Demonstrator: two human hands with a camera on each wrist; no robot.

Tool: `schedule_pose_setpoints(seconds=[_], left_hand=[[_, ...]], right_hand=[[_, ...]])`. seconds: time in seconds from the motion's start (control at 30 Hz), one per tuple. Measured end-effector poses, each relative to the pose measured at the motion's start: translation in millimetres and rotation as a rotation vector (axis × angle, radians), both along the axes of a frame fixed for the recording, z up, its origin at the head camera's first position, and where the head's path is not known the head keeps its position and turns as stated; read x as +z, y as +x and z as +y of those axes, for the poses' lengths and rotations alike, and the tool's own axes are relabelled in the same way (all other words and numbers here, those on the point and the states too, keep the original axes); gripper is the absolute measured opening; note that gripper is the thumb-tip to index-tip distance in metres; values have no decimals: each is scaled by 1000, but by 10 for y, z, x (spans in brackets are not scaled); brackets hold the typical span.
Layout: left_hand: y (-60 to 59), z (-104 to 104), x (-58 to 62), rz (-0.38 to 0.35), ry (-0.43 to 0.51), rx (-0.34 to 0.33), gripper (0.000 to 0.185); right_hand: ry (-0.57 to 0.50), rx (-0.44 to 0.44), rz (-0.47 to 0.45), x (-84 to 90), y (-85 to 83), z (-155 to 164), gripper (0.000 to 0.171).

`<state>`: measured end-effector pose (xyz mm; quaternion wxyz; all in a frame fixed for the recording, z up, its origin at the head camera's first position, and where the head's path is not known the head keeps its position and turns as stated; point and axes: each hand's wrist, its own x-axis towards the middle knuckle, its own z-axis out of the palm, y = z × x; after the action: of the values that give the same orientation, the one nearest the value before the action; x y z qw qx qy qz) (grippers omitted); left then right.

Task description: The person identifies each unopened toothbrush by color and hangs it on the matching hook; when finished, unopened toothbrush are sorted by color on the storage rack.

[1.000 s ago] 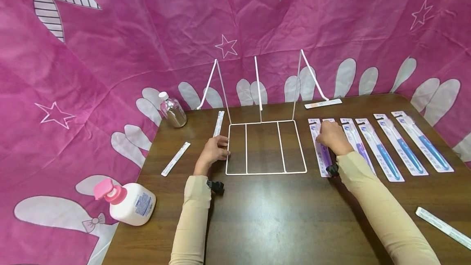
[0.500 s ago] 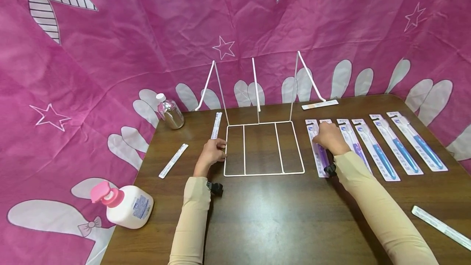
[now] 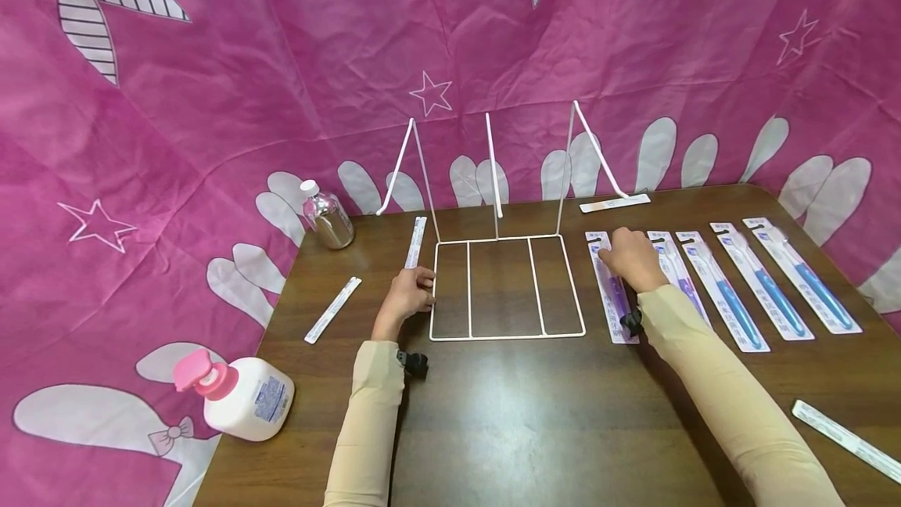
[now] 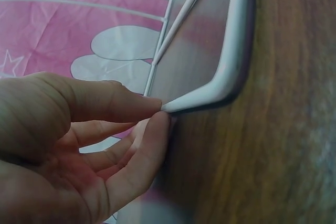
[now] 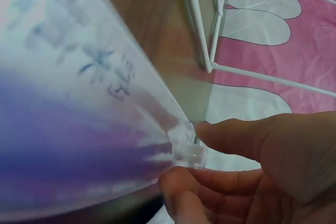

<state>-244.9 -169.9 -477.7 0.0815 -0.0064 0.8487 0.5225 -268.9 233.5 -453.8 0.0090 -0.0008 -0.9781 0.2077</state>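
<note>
Right hand (image 3: pixel 631 258) first: thumb and fingertips (image 5: pixel 181 182) pinch the top end of the purple toothbrush pack (image 3: pixel 612 288), the pack tilting up off the bench (image 3: pixel 535 421) at that end, forearm stretched out over the right half. The left hand (image 3: pixel 411 296) lies palm down by the left edge of the white wire rack (image 3: pixel 505 288), thumb and forefinger (image 4: pixel 149 135) closing on the rack's near-left wire corner. That rack sits mid-bench toward the far edge, its flat base split into three bays, uprights rising behind.

Count them: six toothbrush packs in a row along the right side, two purple, four blue (image 3: pixel 728 292). Four slim white strips lie flat: two left of the rack (image 3: pixel 333 309), one at the far edge (image 3: pixel 615 203), one near the right front corner (image 3: pixel 845 440). One clear bottle (image 3: pixel 327 215) at the far-left corner, one pink-capped pump bottle (image 3: pixel 239 393) at the left edge.
</note>
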Motion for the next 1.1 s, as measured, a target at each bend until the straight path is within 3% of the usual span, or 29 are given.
schedule_pose_setpoints(seconds=[0.2,0.47,0.73,0.93,1.1], left_hand=[[4,29,9,18,-10,-2,44],[-7,55,27,41,-14,3,44],[-10,17,0,32,-16,12,43],[13,22,0,32,-26,17,42],[21,19,-4,30,-25,20,43]], right_hand=[[16,-10,-55,42,-97,-12,19],[41,-55,-41,256,-25,-12,26],[-91,-56,61,458,128,63,43],[-216,-57,162,523,284,81,25],[-313,20,233,548,396,111,32]])
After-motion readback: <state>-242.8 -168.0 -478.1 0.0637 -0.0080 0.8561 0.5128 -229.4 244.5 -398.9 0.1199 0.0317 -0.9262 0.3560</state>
